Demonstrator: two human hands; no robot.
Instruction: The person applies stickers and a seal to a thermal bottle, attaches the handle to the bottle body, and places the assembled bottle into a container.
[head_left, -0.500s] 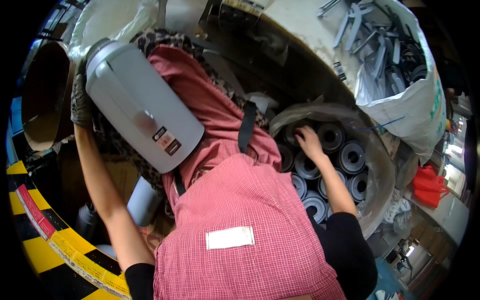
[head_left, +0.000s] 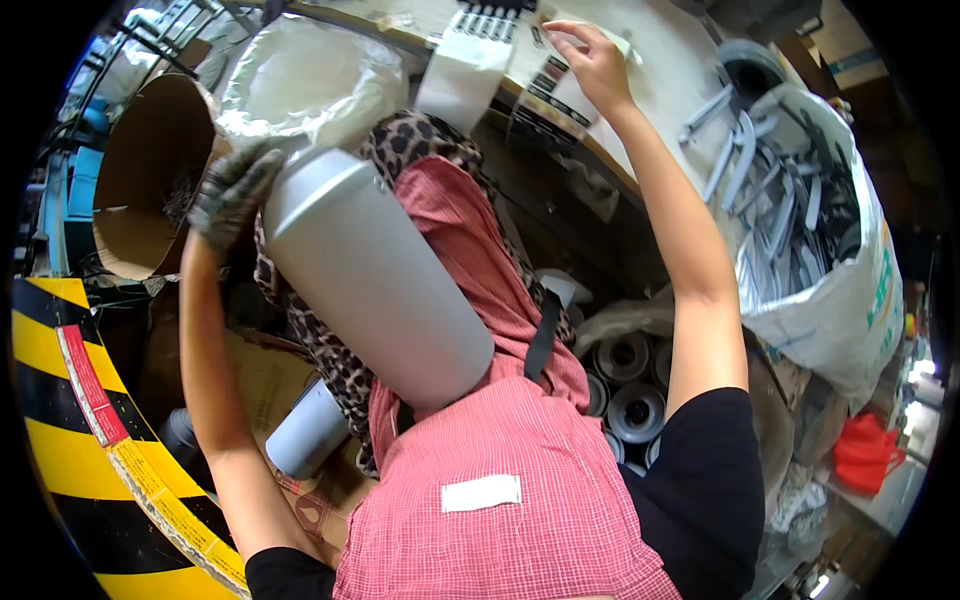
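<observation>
A large grey plastic canister [head_left: 375,275] lies slanted across my lap, its narrower end at the upper left. My left hand [head_left: 235,195], in a dark patterned glove, is beside that end with its fingers stretched toward it. Whether the fingertips touch the canister is hard to tell. My bare right hand [head_left: 598,68] hovers at the far worktable, thumb and fingers apart, nothing visible between them. Near it, a strip of dark printed labels [head_left: 555,85] hangs at the table edge. The canister's label, visible earlier, is out of sight now.
A clear bag of grey ring-shaped parts [head_left: 635,410] is at my right. Behind it, a white sack [head_left: 850,310] holds grey handle-like pieces. A plastic-lined bin [head_left: 310,85] and a cardboard drum [head_left: 150,180] stand far left. Yellow-black striping [head_left: 75,480] runs along the left.
My right hand has left the bag of ring-shaped parts and moved up to the worktable. The canister has turned, hiding its label. My left hand has shifted beside its narrower end.
</observation>
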